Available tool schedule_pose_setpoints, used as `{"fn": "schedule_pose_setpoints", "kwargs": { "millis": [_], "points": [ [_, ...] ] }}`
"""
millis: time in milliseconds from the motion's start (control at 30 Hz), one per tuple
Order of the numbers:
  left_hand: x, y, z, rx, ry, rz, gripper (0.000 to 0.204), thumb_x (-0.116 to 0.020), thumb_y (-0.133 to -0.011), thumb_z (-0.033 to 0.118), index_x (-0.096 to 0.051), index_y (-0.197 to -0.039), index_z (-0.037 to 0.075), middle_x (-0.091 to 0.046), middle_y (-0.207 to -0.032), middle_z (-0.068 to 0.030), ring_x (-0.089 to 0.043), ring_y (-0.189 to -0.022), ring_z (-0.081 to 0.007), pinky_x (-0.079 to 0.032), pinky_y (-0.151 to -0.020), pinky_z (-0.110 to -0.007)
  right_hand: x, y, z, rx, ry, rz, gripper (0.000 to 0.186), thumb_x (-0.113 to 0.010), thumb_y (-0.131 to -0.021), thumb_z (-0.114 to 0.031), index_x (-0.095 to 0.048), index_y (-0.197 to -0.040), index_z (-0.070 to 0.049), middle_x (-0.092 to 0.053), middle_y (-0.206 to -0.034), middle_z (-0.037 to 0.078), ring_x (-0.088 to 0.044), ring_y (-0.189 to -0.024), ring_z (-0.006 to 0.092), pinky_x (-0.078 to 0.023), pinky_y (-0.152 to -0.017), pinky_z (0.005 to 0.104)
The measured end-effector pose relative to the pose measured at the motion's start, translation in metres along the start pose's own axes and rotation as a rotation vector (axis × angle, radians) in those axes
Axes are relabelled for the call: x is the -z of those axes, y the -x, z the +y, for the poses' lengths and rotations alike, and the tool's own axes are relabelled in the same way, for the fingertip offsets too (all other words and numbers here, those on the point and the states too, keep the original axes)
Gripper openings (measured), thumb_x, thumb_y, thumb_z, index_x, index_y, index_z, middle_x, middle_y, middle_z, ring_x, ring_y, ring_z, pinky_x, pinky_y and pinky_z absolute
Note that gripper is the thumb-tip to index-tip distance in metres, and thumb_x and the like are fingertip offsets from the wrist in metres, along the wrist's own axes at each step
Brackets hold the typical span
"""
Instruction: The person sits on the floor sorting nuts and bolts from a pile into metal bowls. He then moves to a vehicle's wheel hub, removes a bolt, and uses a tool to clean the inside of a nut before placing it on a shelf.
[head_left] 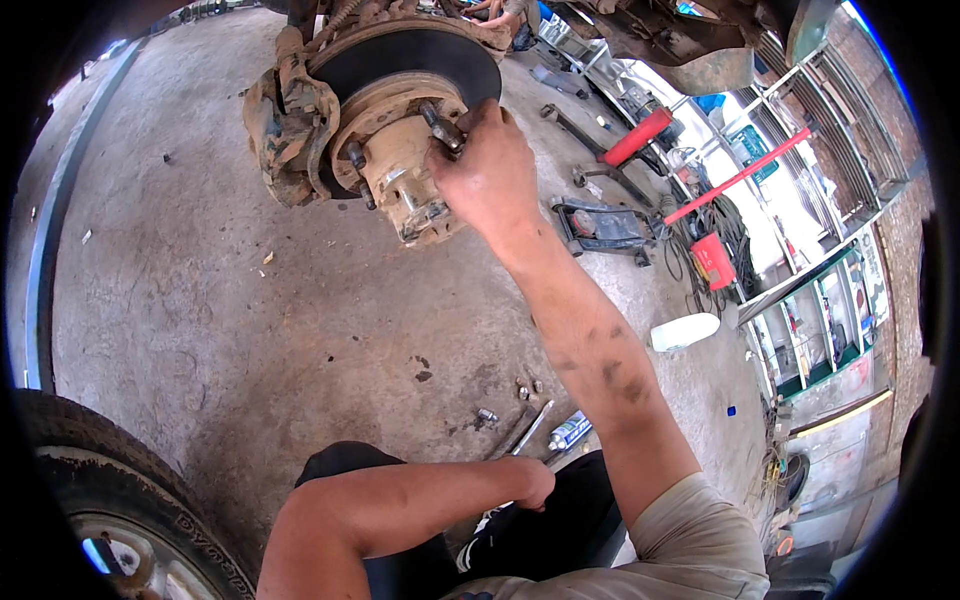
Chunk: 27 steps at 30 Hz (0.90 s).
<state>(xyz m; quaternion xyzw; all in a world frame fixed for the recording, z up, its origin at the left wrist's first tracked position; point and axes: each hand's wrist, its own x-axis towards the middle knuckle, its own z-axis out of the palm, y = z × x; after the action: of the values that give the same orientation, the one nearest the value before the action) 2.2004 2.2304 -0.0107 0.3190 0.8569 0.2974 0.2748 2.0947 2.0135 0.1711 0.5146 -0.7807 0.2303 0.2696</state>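
Observation:
In front of me is a wheel hub (405, 180), dusty tan with several protruding studs. Behind it sits a dark brake disc (420, 60), with a dirty brake caliper (290, 130) at its left. My right hand (487, 170) reaches up to the hub, its thumb and fingers closed around a dark metal lug nut (447, 133) at the end of an upper stud. The fingertips are partly hidden behind the hand. My left hand (537, 485) rests by my knee with its fingers curled in; nothing shows in it, though its inner side is turned away.
On the floor lie small metal nuts (523, 389), a socket (487, 415), a metal bar (533, 428) and a spray can (570, 431). A white bottle (685, 332) and a floor jack (610, 226) are at right. A tyre (130, 500) stands lower left. Another person (515, 15) is partly visible beyond.

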Motion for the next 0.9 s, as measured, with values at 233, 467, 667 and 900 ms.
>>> {"fn": "schedule_pose_setpoints", "kwargs": {
  "millis": [233, 467, 667, 900],
  "points": [
    [0.014, 0.014, -0.001, 0.056, 0.050, 0.066, 0.042, -0.062, -0.082, 0.042, -0.068, -0.096, 0.003, -0.066, -0.098, -0.0196, -0.063, -0.093, -0.0361, -0.050, -0.081, -0.047, 0.032, 0.013, 0.007, -0.209, -0.542, -0.115, 0.037, -0.074, -0.076, -0.014, -0.053, -0.099, 0.006, -0.062, -0.089, 0.016, -0.063, -0.082, 0.0224, -0.051, -0.071, 0.0317],
    [0.076, 0.075, -0.028, 0.470, 0.298, 0.753, 0.034, -0.062, -0.083, 0.029, -0.061, -0.103, 0.002, -0.067, -0.089, -0.0200, -0.065, -0.086, -0.0373, -0.052, -0.074, -0.046, 0.049, 0.041, 0.023, -0.003, -1.271, -0.040, 0.036, -0.074, -0.076, -0.002, -0.056, -0.106, 0.004, -0.062, -0.095, 0.008, -0.060, -0.086, 0.0148, -0.050, -0.078, 0.0279],
    [0.103, 0.138, -0.014, 0.053, 0.794, 1.654, 0.033, -0.060, -0.089, 0.023, -0.050, -0.110, -0.001, -0.063, -0.087, -0.0165, -0.065, -0.079, -0.0203, -0.053, -0.066, -0.034, 0.084, 0.065, 0.047, 0.256, -0.890, 0.143, 0.040, -0.083, -0.063, -0.015, -0.060, -0.093, -0.001, -0.062, -0.080, 0.008, -0.061, -0.072, 0.0193, -0.048, -0.064, 0.0294],
    [0.101, 0.149, 0.030, -0.276, 0.689, 1.984, 0.056, -0.069, -0.084, 0.023, -0.041, -0.124, -0.006, -0.053, -0.115, -0.0171, -0.059, -0.097, -0.0220, -0.050, -0.081, -0.032, 0.090, 0.095, 0.059, 0.432, -0.979, 0.244, 0.042, -0.086, -0.054, -0.017, -0.059, -0.084, -0.005, -0.062, -0.078, 0.008, -0.062, -0.070, 0.0239, -0.050, -0.060, 0.0318]
  ]
}}
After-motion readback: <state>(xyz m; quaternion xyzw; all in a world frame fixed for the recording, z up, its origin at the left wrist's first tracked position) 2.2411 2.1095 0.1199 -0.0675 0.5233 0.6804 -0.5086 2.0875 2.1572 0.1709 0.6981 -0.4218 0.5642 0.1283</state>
